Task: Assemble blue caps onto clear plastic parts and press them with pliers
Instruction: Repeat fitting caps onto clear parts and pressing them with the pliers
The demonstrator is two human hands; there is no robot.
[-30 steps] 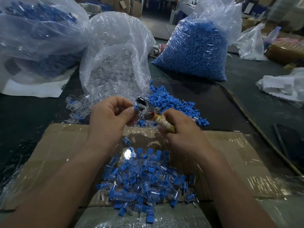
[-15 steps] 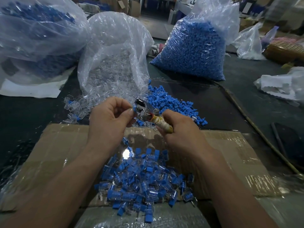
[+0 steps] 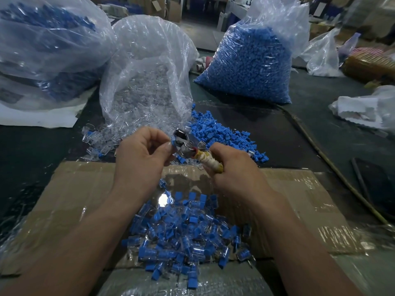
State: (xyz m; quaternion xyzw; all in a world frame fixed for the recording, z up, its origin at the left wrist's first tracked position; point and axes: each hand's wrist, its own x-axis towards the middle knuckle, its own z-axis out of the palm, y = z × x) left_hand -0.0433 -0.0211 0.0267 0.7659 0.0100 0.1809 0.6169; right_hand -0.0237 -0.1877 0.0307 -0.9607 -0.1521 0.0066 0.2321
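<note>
My left hand (image 3: 141, 159) pinches a small capped part (image 3: 173, 141), blue cap on clear plastic, between thumb and fingers. The metal jaws of the pliers (image 3: 184, 143) close around that part. My right hand (image 3: 230, 169) grips the pliers' tape-wrapped handles. Below my hands a heap of assembled blue-and-clear parts (image 3: 188, 238) lies on the taped cardboard (image 3: 85, 193). Loose blue caps (image 3: 222, 133) are piled just beyond my right hand. Loose clear parts (image 3: 102, 137) spill from the open clear bag (image 3: 145, 77).
A big bag of blue caps (image 3: 250, 63) stands at the back right. Another large bag (image 3: 47, 50) sits at the back left. Crumpled white plastic (image 3: 363, 110) and a dark flat object (image 3: 374, 180) lie on the dark table at the right.
Both hands stay together at the pliers' jaws; only slight shifting of the hands and of the view is visible.
</note>
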